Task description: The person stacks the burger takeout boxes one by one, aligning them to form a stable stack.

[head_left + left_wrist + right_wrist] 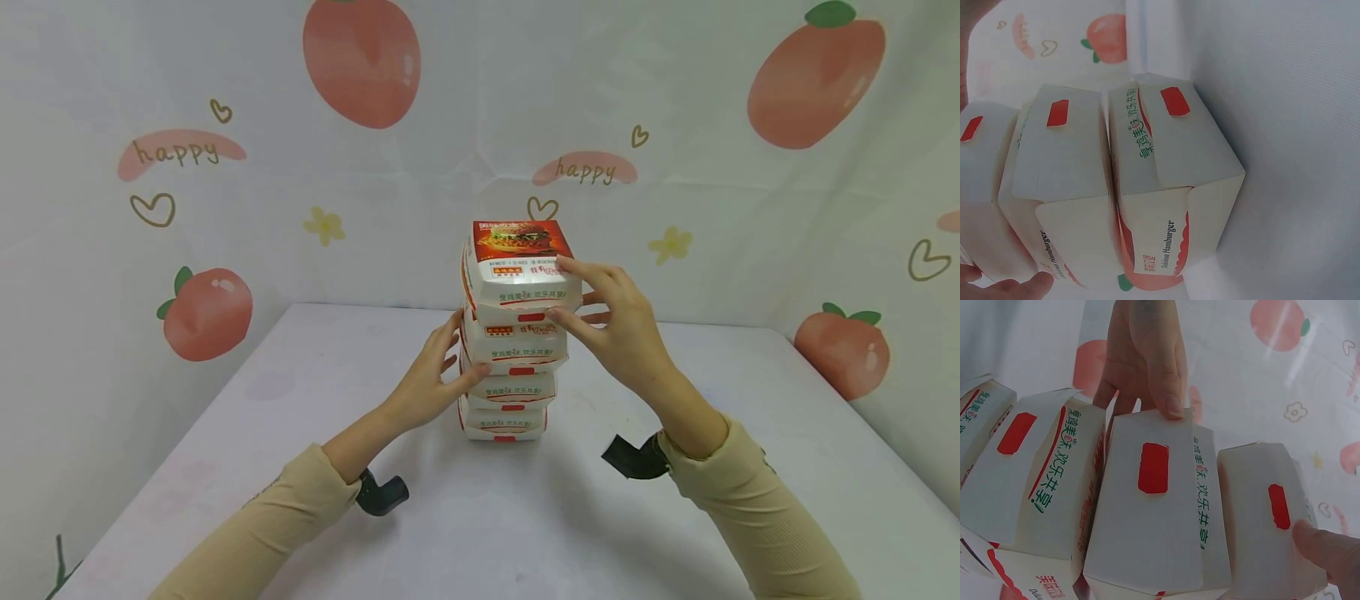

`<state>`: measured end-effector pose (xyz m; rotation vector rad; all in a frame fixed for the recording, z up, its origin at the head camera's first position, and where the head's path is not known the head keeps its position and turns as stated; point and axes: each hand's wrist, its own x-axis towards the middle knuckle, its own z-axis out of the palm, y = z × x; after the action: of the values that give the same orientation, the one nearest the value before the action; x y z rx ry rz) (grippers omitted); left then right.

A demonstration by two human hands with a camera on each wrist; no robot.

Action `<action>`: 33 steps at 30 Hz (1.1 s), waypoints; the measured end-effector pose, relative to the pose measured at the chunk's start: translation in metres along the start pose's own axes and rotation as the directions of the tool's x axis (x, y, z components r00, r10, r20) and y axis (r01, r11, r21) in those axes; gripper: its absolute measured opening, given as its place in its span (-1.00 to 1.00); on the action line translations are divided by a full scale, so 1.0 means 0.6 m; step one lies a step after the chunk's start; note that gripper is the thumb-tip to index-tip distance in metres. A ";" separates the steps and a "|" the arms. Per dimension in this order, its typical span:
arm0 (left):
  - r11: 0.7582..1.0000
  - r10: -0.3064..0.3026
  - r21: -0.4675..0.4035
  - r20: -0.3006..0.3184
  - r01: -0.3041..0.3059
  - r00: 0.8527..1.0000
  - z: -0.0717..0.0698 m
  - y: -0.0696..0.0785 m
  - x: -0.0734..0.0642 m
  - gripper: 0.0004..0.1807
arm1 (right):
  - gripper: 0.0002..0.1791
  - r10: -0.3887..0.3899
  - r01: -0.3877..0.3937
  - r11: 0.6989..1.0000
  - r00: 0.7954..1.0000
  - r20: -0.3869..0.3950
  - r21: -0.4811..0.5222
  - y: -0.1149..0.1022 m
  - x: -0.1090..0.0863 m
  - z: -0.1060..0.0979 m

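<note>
Several white hamburger boxes stand stacked in the middle of the table. The top hamburger box (528,287) has a red lid picture of a burger and sits slightly askew, overhanging to the right. My right hand (626,329) grips it at the right front corner, index finger on the lid and thumb (1322,547) at the front below. My left hand (423,387) touches the stack's left side, its thumb across the front of the second hamburger box (1154,531). In the left wrist view, fingertips rest beside the third hamburger box (1066,169); the bottom hamburger box (1179,144) stands on the table.
The white table (315,358) reaches back to a cloth backdrop (465,100) printed with peaches, hearts and "happy". Black curved pieces (382,496) are attached at both wrists, by the beige sleeves.
</note>
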<state>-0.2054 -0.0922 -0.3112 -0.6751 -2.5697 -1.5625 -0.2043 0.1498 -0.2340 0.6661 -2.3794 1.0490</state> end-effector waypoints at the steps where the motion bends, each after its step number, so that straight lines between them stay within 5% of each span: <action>1: 1.000 -0.001 0.000 0.000 0.001 1.000 0.000 0.000 0.000 -0.10 | -0.35 0.002 -0.002 1.000 1.000 0.001 -0.001 0.000 0.000 0.000; 33: 1.000 -0.012 -0.007 -0.006 0.012 1.000 -0.002 -0.002 -0.001 -0.08 | -0.35 0.012 -0.012 1.000 1.000 0.004 -0.001 -0.001 0.000 -0.002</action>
<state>-0.2055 -0.0938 -0.3116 -0.6559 -2.5698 -1.5752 -0.2039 0.1504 -0.2329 0.6554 -2.3899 1.0523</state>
